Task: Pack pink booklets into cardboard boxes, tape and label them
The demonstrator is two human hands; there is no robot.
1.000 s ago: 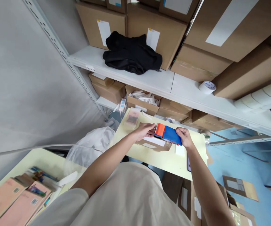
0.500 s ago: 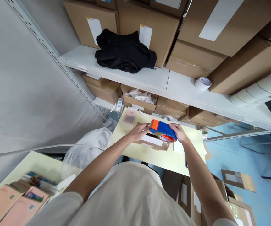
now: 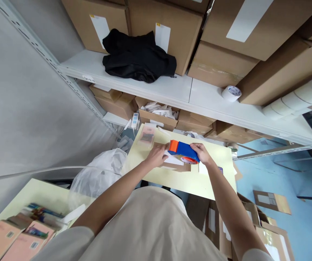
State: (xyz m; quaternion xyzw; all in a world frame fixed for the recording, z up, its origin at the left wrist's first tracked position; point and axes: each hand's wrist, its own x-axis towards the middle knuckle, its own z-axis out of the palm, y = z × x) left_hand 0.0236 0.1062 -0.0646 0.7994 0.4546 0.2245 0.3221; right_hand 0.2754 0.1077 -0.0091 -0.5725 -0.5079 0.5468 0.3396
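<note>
A tape dispenser (image 3: 185,151), blue with an orange head and a roll of tape in it, is gripped at its right end by my right hand (image 3: 202,154). It is tilted over a small brown cardboard box (image 3: 176,167) with a white label, which lies on the pale yellow table (image 3: 147,175). My left hand (image 3: 156,156) rests at the left part of the box, close to the dispenser's orange head. Its thumb is apart from the fingers, whose tips are partly hidden behind the dispenser. Whether a strip of tape is under them is too small to tell.
A pink pack (image 3: 147,135) lies at the table's back left. Behind stands a white shelf (image 3: 167,90) with cartons, a black garment (image 3: 139,56) and a tape roll (image 3: 231,93). A white plastic bag (image 3: 98,170) hangs left; pink boxes (image 3: 22,241) sit at lower left.
The dispenser and my right hand have moved slightly left and tilted a little. My left hand has shifted a bit left, its thumb now showing over the box. The whole view has shifted slightly.
</note>
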